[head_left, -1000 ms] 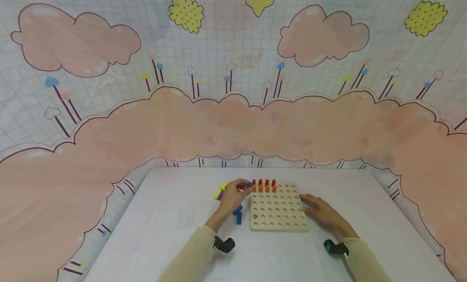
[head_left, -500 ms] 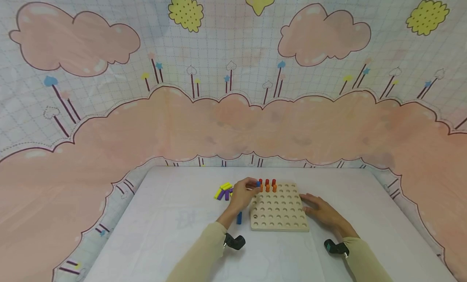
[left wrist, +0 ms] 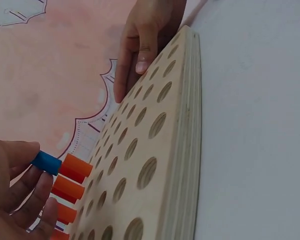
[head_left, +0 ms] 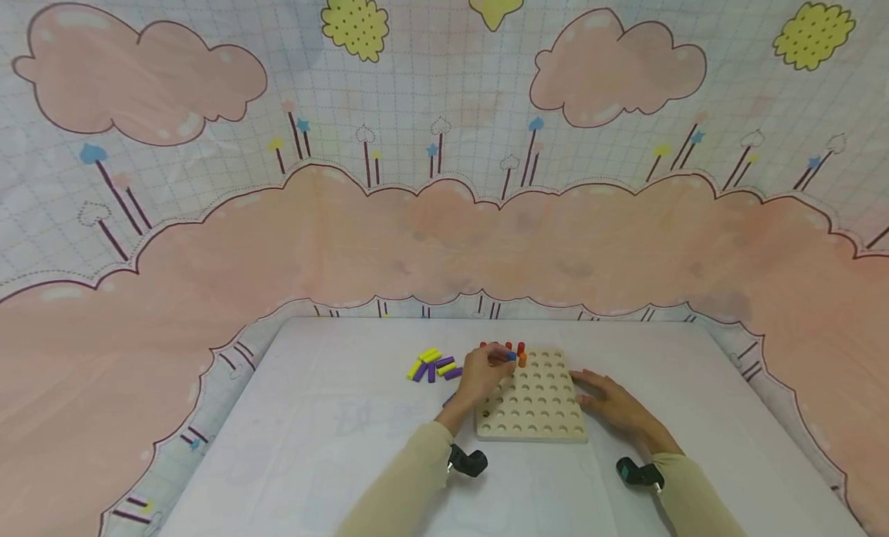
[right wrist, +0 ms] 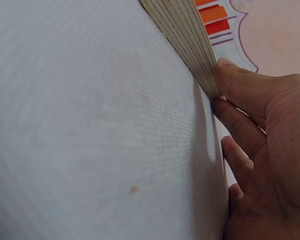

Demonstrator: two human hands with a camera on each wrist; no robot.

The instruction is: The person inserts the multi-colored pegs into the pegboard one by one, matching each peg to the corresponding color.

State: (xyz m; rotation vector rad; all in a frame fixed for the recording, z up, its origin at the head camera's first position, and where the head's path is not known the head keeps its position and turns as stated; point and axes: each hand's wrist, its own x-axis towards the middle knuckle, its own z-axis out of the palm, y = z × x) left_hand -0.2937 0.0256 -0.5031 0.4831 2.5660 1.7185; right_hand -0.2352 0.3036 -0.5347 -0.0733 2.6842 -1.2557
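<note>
Near the lower middle of the head view, a wooden pegboard (head_left: 531, 404) with rows of round holes lies flat on a white tabletop (head_left: 333, 429). Over its far left corner, the left hand (head_left: 484, 371) pinches a short blue peg (head_left: 511, 356) between thumb and fingertips. The left wrist view shows the blue peg (left wrist: 46, 162) gripped by its end, just beside the orange pegs (left wrist: 72, 180) already standing in the board's far rows, with red pegs (head_left: 507, 346) behind them. Whether the blue peg touches the board cannot be told.

At the board's right edge, the right hand (head_left: 611, 404) lies flat with fingers relaxed and straight; the right wrist view shows its fingertips (right wrist: 235, 80) pressed against the board's layered side, steadying it.

Left of the board, loose yellow and purple pegs (head_left: 432, 365) lie in a small heap on the tabletop.

To seat the peg well, it seems best to hold it upright, centre its lower end over an empty hole next to the standing pegs, and push straight down without knocking its neighbours. Pressure from the right hand should stop the board sliding. A tilted peg would likely jam at the hole's rim.
</note>
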